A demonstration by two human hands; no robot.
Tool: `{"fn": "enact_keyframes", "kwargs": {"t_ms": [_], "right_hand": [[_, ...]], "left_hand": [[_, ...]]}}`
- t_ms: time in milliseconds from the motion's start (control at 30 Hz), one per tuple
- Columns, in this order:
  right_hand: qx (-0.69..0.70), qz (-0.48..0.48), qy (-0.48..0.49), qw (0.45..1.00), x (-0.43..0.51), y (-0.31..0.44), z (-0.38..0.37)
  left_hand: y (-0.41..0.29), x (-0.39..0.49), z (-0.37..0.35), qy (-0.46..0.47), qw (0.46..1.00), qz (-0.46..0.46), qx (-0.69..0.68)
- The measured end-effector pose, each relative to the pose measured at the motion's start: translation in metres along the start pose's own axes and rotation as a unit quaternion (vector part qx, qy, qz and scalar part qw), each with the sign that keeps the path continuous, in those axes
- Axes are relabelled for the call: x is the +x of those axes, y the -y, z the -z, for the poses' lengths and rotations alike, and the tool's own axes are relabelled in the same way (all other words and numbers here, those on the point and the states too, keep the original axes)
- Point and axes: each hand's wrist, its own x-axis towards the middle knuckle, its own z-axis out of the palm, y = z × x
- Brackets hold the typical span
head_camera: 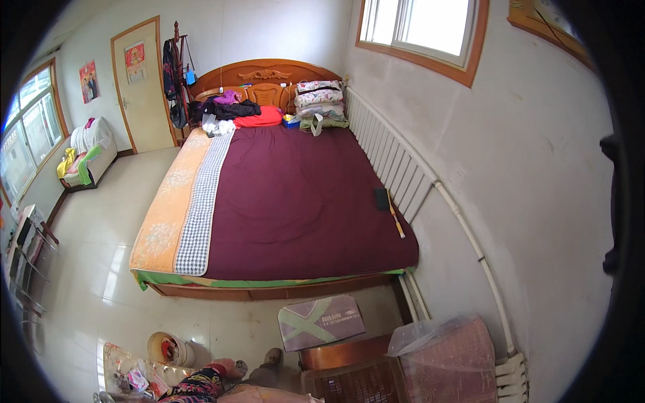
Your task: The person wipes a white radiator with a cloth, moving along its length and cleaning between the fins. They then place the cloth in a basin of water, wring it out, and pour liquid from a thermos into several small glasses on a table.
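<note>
My left hand (229, 367) is low in the frame, in a dark flowered sleeve (194, 385). It is beside my leg, next to the tip of a greyish shoe (241, 368); whether its fingers hold anything is too small to tell. My other shoe (273, 356) rests on the tiled floor. A white bucket (188, 354) with rubbish inside stands just beyond the hand. To the left of my sleeve, a low table (115, 356) bears small packets and papers. My right hand is out of view. Ahead of me is a bed with a dark maroon sheet (282, 201).
A bed brush (396, 216) lies at the sheet's right edge. Clothes (237, 108) and folded bedding (318, 98) are by the wooden headboard (267, 68). A radiator (385, 146) lines the right wall. Close by are a printed purple-green box (322, 322) and a wooden seat (352, 385).
</note>
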Motion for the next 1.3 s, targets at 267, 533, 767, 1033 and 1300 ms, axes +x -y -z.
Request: {"fn": "enact_keyframes", "kwargs": {"t_ms": [267,533,767,1033,1300], "right_hand": [[-0.065,0.081,0.047,0.993,0.115,0.120,-0.115],[-0.217,0.352,-0.196,0.889,0.373,0.360,-0.126],[-0.374,0.515,-0.288,0.715,0.403,0.560,-0.194],[-0.278,0.476,0.259,0.793,0.247,0.419,-0.338],[-0.259,0.242,0.601,0.716,0.028,0.053,-0.304]], "left_hand": [[0.068,0.044,0.080,-0.012,0.997,0.030,-0.066],[0.148,0.027,0.064,-0.025,0.978,0.136,-0.155],[0.167,0.022,0.044,-0.007,0.969,0.183,-0.166],[0.150,0.031,0.057,0.003,0.972,0.164,-0.169],[0.114,0.020,0.050,-0.055,0.981,0.122,-0.142]]}}
